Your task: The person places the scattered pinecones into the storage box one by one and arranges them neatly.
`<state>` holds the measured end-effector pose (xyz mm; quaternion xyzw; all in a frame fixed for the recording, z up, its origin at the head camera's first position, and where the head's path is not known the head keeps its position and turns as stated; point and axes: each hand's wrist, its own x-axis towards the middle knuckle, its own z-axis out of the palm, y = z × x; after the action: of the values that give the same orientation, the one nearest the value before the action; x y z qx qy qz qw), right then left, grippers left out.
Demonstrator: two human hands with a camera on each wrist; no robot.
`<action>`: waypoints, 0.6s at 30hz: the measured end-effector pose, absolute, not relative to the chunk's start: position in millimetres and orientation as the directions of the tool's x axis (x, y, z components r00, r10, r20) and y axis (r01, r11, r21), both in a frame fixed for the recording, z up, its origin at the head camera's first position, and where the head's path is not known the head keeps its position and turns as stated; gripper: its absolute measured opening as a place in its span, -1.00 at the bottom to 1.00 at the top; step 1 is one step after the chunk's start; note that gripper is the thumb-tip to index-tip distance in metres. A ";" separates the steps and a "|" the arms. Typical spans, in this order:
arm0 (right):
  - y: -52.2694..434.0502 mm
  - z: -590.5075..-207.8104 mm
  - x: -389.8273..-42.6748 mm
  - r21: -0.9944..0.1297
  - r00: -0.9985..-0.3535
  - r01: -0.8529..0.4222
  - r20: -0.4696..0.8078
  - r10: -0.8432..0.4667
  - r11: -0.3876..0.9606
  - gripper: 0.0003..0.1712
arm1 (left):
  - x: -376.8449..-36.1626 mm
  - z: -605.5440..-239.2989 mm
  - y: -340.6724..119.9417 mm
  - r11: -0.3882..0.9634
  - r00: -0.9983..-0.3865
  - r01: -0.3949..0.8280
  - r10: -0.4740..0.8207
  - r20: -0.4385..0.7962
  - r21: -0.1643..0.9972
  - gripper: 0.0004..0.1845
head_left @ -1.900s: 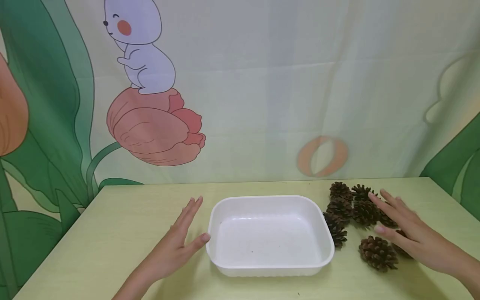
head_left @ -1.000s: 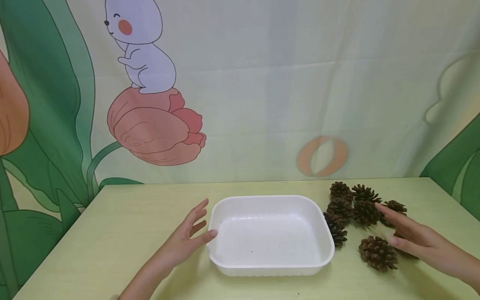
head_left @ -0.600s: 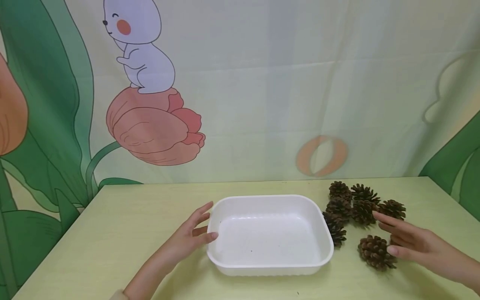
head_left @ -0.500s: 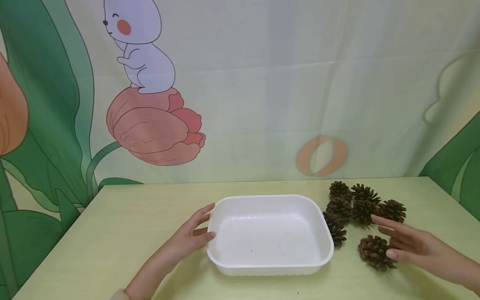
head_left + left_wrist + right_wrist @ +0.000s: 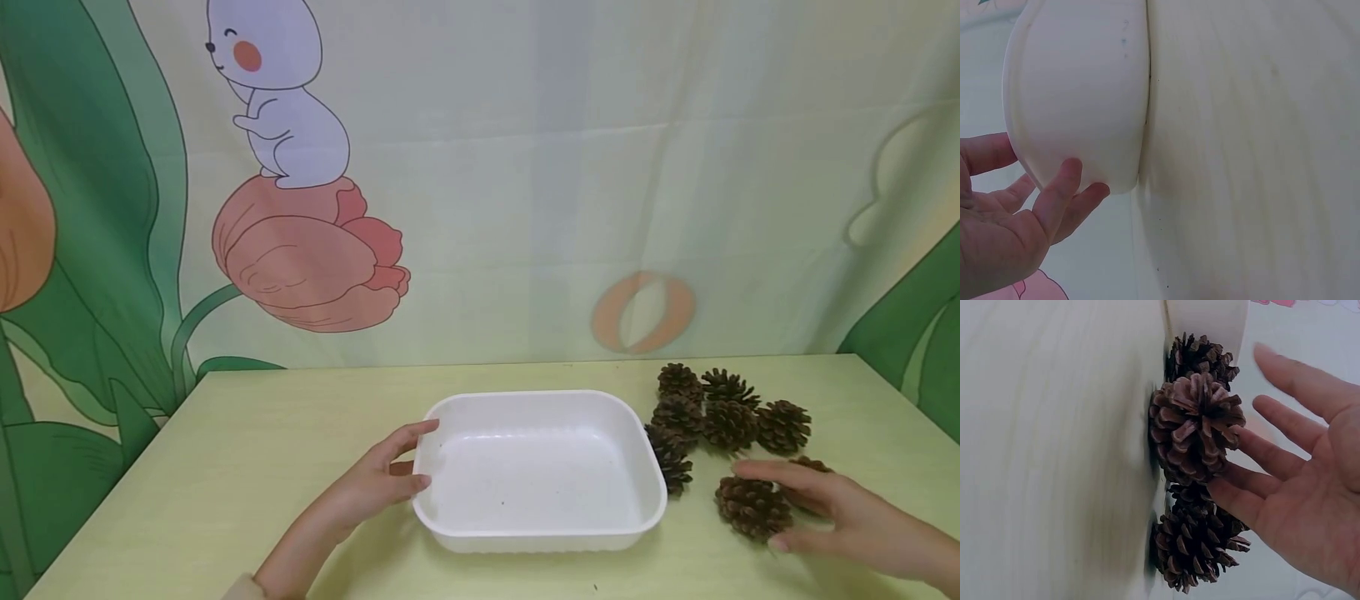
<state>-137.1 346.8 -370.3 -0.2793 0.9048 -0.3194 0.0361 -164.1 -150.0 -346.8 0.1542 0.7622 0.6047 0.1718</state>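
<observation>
A white plastic basin (image 5: pixel 540 492) stands on the table, with nothing but a few dark specks inside. My left hand (image 5: pixel 378 475) grips its left rim; in the left wrist view fingers (image 5: pixel 1060 190) lie along the basin's outer wall (image 5: pixel 1085 94), and the thumb is at the rim. My right hand (image 5: pixel 851 517) reaches over the nearest pine cone (image 5: pixel 753 507), thumb on the near side and forefinger over the far side. In the right wrist view its fingers (image 5: pixel 1272 453) are spread and nearly straight, fingertips right at that brown, open-scaled pine cone (image 5: pixel 1194 425).
Behind the basin's right side is a cluster of several pine cones (image 5: pixel 727 425), one of them close against the basin wall. Another pine cone (image 5: pixel 810 467) is partly hidden behind my right hand. A printed curtain (image 5: pixel 510 208) hangs along the table's back edge.
My left hand has moved right onto the basin's rim. My right hand has come down and toward me from above the cluster to the nearest pine cone. Basin and cones stay put.
</observation>
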 end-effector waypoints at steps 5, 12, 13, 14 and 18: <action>344.6 -371.1 -138.9 -0.520 -0.819 -0.533 0.120 -0.561 0.667 -0.32 | -164.0 -345.8 -150.4 0.223 -0.885 0.039 0.460 -0.070 0.974 -0.37; 335.1 -369.2 -140.5 -0.388 -0.861 -0.478 0.033 -0.507 0.788 -0.29 | -164.2 -345.0 -149.8 0.241 -0.887 0.019 0.451 -0.095 0.970 -0.37; 333.6 -368.0 -140.4 -0.381 -0.863 -0.473 0.020 -0.505 0.794 -0.28 | -164.3 -344.9 -149.8 0.247 -0.890 0.010 0.445 -0.104 0.969 -0.37; 332.2 -366.9 -140.5 -0.367 -0.865 -0.472 0.018 -0.502 0.801 -0.28 | -164.4 -344.9 -149.8 0.253 -0.892 0.001 0.438 -0.114 0.967 -0.37; 329.3 -363.6 -140.8 -0.377 -0.866 -0.466 0.006 -0.501 0.800 -0.29 | -165.3 -345.8 -150.6 0.267 -0.895 -0.020 0.425 -0.136 0.963 -0.36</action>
<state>-140.8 329.3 -363.6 -0.2550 0.9476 -0.1865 0.0468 -165.3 -150.6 -345.8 0.1308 0.7734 0.5910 0.1882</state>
